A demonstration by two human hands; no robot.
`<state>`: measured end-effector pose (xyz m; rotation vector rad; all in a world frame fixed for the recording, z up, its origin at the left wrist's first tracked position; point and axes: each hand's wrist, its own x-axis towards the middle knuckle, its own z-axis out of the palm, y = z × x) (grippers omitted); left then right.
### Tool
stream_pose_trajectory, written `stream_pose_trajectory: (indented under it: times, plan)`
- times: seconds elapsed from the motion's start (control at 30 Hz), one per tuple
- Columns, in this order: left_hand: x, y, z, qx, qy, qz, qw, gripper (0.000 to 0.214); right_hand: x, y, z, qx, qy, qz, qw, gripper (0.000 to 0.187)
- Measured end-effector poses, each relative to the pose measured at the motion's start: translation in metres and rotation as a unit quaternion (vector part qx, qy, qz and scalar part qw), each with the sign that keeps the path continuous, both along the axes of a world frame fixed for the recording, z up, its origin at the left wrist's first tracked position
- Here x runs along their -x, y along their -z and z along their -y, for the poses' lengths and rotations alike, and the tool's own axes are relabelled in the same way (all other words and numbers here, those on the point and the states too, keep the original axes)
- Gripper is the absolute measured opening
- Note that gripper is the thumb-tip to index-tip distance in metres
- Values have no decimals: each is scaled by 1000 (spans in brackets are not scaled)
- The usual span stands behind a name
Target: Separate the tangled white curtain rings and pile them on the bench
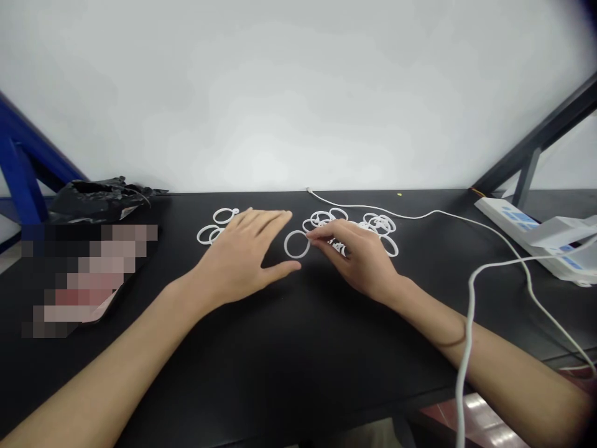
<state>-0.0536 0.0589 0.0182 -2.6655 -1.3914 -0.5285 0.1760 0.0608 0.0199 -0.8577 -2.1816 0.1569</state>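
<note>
On a black table [289, 348] lie several white plastic rings. My left hand [245, 255] lies flat and open, fingers stretched toward the back, with nothing in it; a few rings [219, 225] lie just left of its fingertips. My right hand [361, 255] pinches the edge of a single white ring [296, 244] that lies on the table between the two hands. Behind the right hand sits a heap of white rings [373, 225], partly hidden by its fingers.
A white cable [471, 292] runs from the table's back edge over my right forearm and down off the front. A white and blue device [536, 236] stands at the right. A black plastic bag [100, 196] and a blurred flat object [88, 280] lie at the left.
</note>
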Motion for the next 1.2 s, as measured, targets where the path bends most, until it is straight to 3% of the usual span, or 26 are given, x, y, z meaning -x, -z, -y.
stream_pose_trajectory:
  times: [0.17, 0.27, 0.5, 0.73, 0.9, 1.2]
  plan:
    - [-13, 0, 8, -47, 40, 21, 998, 47, 3, 1, 3, -6, -8, -3, 1000, 8]
    - [-8, -1, 4, -58, 24, 25, 998, 44, 1, 1, 0, 3, 19, 14, 1000, 22]
    - [25, -6, -16, 16, -153, -3, 988, 46, -4, 15, -13, -29, 147, 220, 964, 37]
    - [62, -3, -33, 112, -237, 59, 963, 51, 1, 20, -14, -55, 187, 265, 944, 22]
    - [70, 3, -39, 158, -248, 66, 953, 55, 0, 20, -15, -69, 173, 272, 944, 13]
    - [76, 9, -43, 118, -222, 99, 963, 47, 0, 12, -10, -59, 156, 218, 962, 15]
